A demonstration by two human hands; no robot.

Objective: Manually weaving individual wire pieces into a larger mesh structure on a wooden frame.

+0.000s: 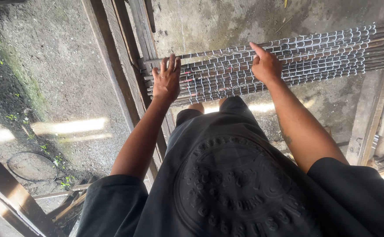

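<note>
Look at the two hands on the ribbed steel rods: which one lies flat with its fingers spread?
The left hand, flat near the ends of the rods. The right hand is bunched, one finger pointing.

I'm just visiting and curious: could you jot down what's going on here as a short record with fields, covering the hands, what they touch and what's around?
Left hand: left hand lies flat, fingers spread, on the left end of the rods
Right hand: right hand rests on the rods, index finger stretched out
Rods: bundle of ribbed metal rods lying side by side, level
Support: wooden beams under the rods' left end
Ground: concrete floor, sunlit patch
Nearby: wire ring on the ground at lower left
Clothing: dark shirt and shorts
</note>
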